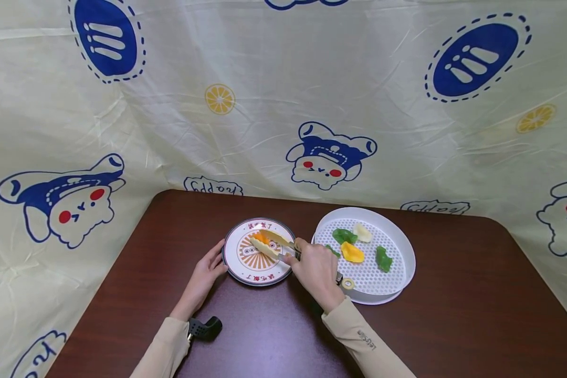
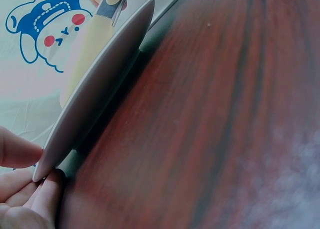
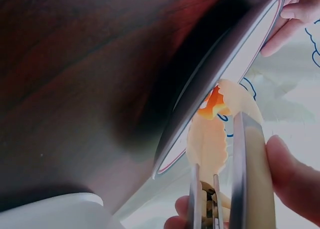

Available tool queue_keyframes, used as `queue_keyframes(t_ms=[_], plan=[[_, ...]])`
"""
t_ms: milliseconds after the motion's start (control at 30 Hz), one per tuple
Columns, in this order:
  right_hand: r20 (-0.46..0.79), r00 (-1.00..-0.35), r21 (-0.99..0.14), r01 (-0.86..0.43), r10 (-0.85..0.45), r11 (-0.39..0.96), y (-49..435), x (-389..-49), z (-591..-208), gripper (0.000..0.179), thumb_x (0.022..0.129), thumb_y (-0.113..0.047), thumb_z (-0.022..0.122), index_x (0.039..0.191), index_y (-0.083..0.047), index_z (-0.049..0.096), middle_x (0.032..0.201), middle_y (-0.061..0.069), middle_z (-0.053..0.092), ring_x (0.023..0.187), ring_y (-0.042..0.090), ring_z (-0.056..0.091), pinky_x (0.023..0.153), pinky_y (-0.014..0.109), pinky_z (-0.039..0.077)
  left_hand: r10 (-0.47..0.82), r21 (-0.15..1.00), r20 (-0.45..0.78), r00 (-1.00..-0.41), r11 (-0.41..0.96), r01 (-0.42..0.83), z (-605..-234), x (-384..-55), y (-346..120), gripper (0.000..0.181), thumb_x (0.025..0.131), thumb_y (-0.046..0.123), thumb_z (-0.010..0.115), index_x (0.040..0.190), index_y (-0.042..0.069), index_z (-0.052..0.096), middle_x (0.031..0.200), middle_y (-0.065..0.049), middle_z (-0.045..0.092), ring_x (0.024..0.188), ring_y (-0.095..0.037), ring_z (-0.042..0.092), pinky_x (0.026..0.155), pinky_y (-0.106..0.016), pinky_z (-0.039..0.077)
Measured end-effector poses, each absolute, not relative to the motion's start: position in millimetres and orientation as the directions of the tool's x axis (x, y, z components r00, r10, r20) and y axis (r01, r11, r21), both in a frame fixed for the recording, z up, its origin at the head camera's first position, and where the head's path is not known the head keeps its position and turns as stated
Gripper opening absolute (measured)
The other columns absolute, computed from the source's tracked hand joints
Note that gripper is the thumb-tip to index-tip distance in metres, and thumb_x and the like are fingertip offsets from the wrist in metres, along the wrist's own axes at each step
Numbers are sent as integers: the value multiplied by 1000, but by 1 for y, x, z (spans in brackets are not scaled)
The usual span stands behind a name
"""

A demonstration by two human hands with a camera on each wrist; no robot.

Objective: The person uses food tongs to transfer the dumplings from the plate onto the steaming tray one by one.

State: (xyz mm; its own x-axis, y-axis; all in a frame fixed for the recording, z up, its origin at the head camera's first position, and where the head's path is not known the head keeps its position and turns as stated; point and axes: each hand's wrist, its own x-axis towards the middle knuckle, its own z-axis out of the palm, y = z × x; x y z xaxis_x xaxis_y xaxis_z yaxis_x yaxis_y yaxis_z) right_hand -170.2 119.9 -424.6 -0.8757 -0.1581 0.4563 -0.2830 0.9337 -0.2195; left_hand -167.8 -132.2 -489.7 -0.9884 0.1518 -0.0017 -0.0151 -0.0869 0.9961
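My left hand (image 1: 208, 273) pinches the near-left rim of a round white plate (image 1: 276, 273), thumb above and fingers beneath it, as the left wrist view shows. Printed red characters and an orange sunburst decorate the plate. With my right hand (image 1: 317, 270) I grip a pair of food tongs with cream tips (image 3: 207, 144), reaching over the plate from its right side. Between those tips, at the plate's surface, is an orange piece of food (image 3: 215, 103). Part of the tongs' handle is hidden behind my right hand.
Right of the plate stands a round white tray (image 1: 408, 257) with a perforated base. On it lie green leafy pieces (image 1: 384, 259), a yellow piece (image 1: 352, 252) and a pale piece (image 1: 362, 232). A patterned curtain (image 1: 255, 142) hangs behind the brown table (image 1: 453, 325).
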Motion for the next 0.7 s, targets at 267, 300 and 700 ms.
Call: queue_keyframes(t_ms=[267, 300, 700], plan=[[456, -878, -255, -287, -147, 923, 123, -169, -427, 32, 69, -38, 83, 86, -13, 70, 50, -2, 40, 43, 19, 42, 39, 32, 29, 147, 997, -9, -989, -75, -20, -489, -167, -132, 63, 91, -12, 43, 149, -6, 21, 155, -20, 18, 140, -35, 20, 90, -11, 36], [457, -877, -258, -289, -147, 922, 124, -169, -426, 34, 69, -38, 83, 88, -13, 71, 50, -2, 41, 43, 19, 42, 39, 32, 29, 145, 997, -9, -989, -73, -20, -490, -167, -132, 63, 90, -12, 43, 149, -6, 21, 155, -20, 18, 140, -35, 20, 90, -11, 36], [444, -879, -276, -317, -173, 907, 150, -166, -416, 42, 69, -39, 83, 101, -13, 74, 56, -2, 53, 48, 16, 42, 41, 30, 30, 144, 996, -4, -990, -89, -17, -490, -168, -131, 63, 90, -13, 43, 149, -6, 22, 154, -21, 19, 140, -35, 21, 90, -12, 37]])
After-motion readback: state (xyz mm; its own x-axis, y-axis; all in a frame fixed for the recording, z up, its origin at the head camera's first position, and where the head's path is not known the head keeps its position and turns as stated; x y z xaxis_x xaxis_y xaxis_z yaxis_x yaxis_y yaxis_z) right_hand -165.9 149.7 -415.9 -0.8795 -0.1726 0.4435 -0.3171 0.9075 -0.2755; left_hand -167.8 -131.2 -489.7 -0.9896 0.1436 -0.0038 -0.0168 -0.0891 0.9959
